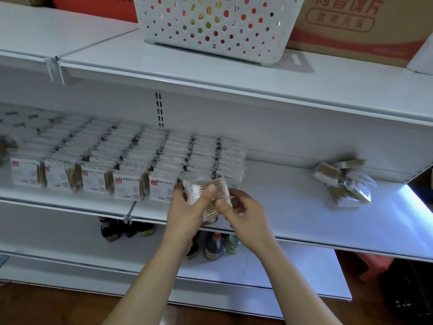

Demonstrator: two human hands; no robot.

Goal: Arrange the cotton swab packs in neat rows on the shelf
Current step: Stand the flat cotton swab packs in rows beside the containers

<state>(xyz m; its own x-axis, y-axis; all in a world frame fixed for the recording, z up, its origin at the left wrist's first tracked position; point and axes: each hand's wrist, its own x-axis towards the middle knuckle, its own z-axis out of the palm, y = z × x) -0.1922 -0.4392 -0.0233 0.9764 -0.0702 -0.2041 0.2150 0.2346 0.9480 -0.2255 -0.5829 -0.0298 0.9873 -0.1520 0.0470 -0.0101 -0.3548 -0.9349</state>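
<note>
- Step in hand: both hands hold one swab pack (208,199) just in front of the rows (131,158) on the shelf (293,207).
- Left hand (187,211) and right hand (243,215): each grip is clamped on the pack.
- Next, probably: stand it upright at the rows' right end.
- Loose packs (346,181) wait far right.
</note>
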